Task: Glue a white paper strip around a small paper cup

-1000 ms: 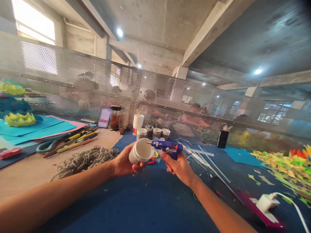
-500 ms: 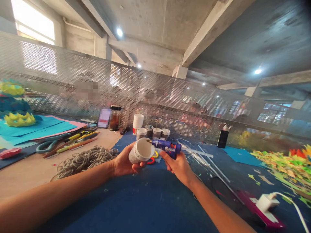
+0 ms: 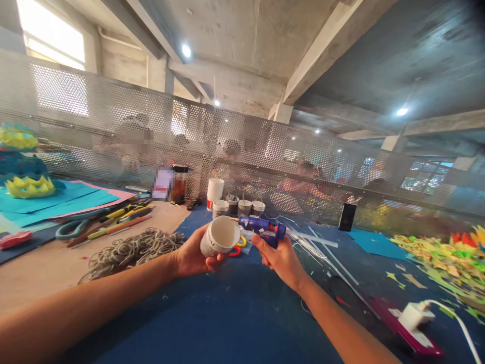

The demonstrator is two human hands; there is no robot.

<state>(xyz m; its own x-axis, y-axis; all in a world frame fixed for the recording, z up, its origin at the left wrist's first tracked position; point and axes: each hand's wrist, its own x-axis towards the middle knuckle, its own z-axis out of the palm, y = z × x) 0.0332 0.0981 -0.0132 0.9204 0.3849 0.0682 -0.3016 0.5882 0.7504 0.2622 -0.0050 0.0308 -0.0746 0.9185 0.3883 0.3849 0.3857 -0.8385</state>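
Note:
In the head view, my left hand (image 3: pixel 194 253) is wrapped round a paper cup (image 3: pixel 219 238), tilted with its open mouth turned up and to the right. The lower part of the cup has a grey, cord-like covering with some print above it. My right hand (image 3: pixel 278 258) grips a blue glue gun (image 3: pixel 261 227), its nozzle pointing left near the cup's rim. A clear glue stick (image 3: pixel 316 239) sticks out of the gun's back end. Just behind the cup lie scissors with red and yellow handles (image 3: pixel 239 246), partly hidden by it.
Left of the cup lies a heap of grey cord (image 3: pixel 131 253), with several craft tools (image 3: pixel 117 217) beyond. Several small grey pots (image 3: pixel 244 206) and stacked white cups (image 3: pixel 215 191) stand behind. At right are a power strip (image 3: pixel 405 328), a phone (image 3: pixel 347 217) and paper scraps (image 3: pixel 435 258).
My right hand has drawn the glue gun slightly to the right, so its nozzle has come away from the cup's inner rim. The cup and my left hand have hardly moved.

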